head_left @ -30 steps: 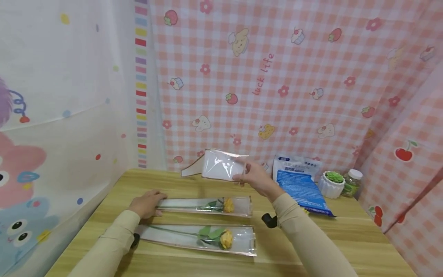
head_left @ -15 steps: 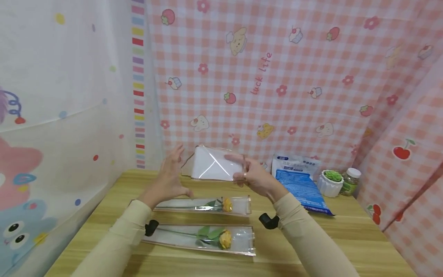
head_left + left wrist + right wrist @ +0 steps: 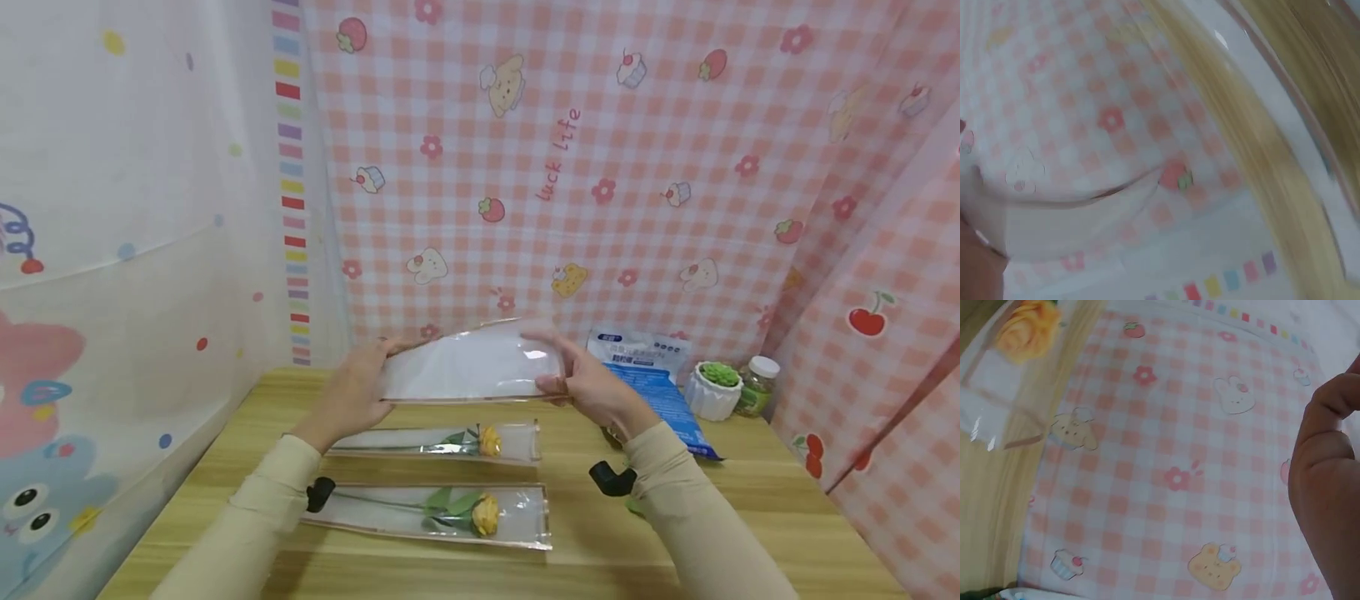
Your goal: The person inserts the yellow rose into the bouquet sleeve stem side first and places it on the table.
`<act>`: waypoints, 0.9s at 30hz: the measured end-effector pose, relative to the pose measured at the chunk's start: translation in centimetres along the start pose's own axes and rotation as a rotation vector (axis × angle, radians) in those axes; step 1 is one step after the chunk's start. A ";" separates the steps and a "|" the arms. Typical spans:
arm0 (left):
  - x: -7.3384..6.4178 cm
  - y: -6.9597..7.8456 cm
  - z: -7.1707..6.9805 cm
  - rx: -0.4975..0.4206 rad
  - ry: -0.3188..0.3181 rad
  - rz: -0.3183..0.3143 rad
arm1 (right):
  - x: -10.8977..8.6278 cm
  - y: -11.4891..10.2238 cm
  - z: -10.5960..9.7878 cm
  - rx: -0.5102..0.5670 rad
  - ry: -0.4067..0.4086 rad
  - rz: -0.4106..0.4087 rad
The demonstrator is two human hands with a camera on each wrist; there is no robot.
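Between both hands, above the back of the wooden table [image 3: 637, 550], is a whitish flower sleeve [image 3: 457, 367] of clear film with a copper-coloured edge. My left hand [image 3: 351, 396] grips its left end and my right hand [image 3: 600, 387] pinches its right end, fingers behind or over the film. No flower shows inside it. Below it on the table lie two similar wrapped flowers: a yellow rose [image 3: 491, 442] in the farther sleeve and another yellow rose [image 3: 485, 514] in the nearer one. In the right wrist view, the right hand [image 3: 1335, 469] appears at the right edge.
At the back right stand a blue and white bag [image 3: 663, 400], a white pot with a green succulent [image 3: 718, 375] and a small jar with a white lid [image 3: 759, 385]. Something green [image 3: 636, 507] peeks out beside the right forearm. A pink checked curtain [image 3: 570, 167] hangs behind the table.
My left hand has left the farther wrapped rose, risen and taken hold of the sleeve's left end. The sleeve, folded over before, is now stretched out sideways; my right hand has moved slightly right.
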State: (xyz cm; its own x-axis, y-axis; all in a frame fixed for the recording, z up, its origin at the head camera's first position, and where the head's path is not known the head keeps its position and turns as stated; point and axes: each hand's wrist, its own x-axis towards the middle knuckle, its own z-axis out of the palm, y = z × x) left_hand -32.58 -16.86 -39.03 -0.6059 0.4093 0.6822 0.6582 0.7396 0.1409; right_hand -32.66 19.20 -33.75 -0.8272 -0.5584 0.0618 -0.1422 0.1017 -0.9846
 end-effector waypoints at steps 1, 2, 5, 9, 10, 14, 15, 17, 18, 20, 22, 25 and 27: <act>-0.2 -0.2 -0.3 0.035 -0.039 0.010 | -0.2 0.3 -0.3 -0.040 0.002 0.014; -0.3 -0.4 -0.6 0.070 -0.076 0.028 | -0.4 0.6 -0.5 -0.083 -0.003 0.024; -0.7 -0.6 -1.1 0.094 -0.161 0.075 | -0.7 1.5 -0.8 -0.174 -0.037 0.035; -1.1 -0.8 -1.4 0.081 -0.195 0.095 | -0.6 2.5 -0.7 -0.130 -0.042 0.021; -1.2 -0.9 -1.4 0.084 -0.198 0.092 | -0.6 2.7 -0.5 -0.109 -0.038 0.018; -1.7 -1.5 -1.6 0.069 -0.221 0.074 | -0.3 3.4 0.0 -0.042 -0.029 -0.001; -1.8 -1.6 -1.8 0.059 -0.228 0.069 | -0.2 3.4 0.1 -0.029 -0.029 -0.004; -2.0 -2.0 -2.1 0.043 -0.239 0.058 | -0.1 3.5 0.3 0.006 -0.019 -0.004; -2.0 -2.2 -2.3 0.037 -0.245 0.050 | -0.1 3.6 0.4 0.038 -0.012 0.002; -2.1 -2.6 -2.7 0.044 -0.256 0.033 | 0.0 3.7 0.4 0.077 -0.013 0.011; -2.3 -2.9 -3.2 0.050 -0.270 0.002 | 0.0 3.8 0.4 0.102 -0.026 0.026; -2.5 -3.3 -3.8 0.047 -0.296 -0.054 | -0.1 4.1 0.4 0.041 -0.051 0.031; -2.8 -3.4 -4.2 0.047 -0.315 -0.091 | -0.2 4.4 0.6 -0.008 -0.063 0.022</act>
State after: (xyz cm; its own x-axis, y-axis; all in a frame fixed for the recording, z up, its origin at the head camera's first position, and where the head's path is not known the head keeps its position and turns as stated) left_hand -31.23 -22.78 -38.36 -0.7744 0.4800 0.4122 0.5780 0.8017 0.1523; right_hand -32.81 19.28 -38.18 -0.7945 -0.6065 0.0294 -0.1288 0.1210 -0.9843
